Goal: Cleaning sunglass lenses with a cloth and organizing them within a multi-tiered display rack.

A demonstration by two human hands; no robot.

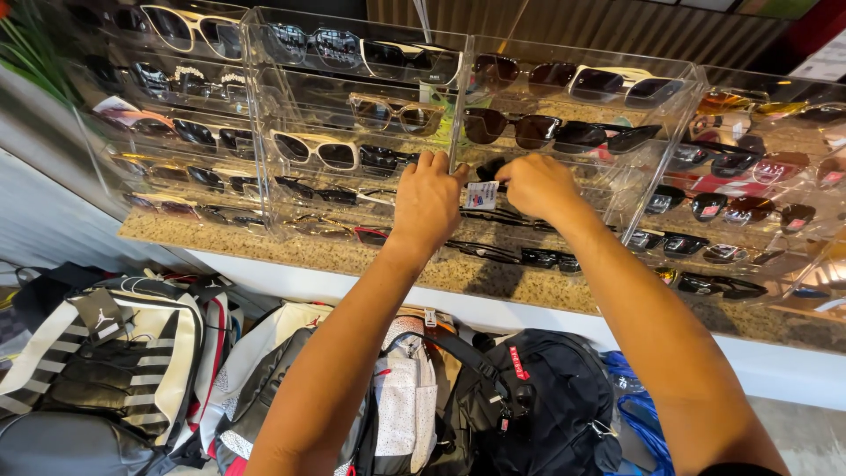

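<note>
My left hand (428,201) and my right hand (537,186) reach out side by side to the middle of a clear tiered rack (264,97) of sunglasses. Between them they pinch a pair of dark sunglasses (490,167), mostly hidden by the fingers, with a small white tag (481,196) hanging from it. Both hands have their fingers curled on it. Other dark sunglasses (538,130) lie on the tier just above the hands.
Several clear racks full of sunglasses stand along a speckled stone counter (493,286) with a white front edge. Below it sit a striped black-and-white backpack (115,353), a grey and white backpack (397,397) and a black backpack (546,397). A green plant (26,44) shows at top left.
</note>
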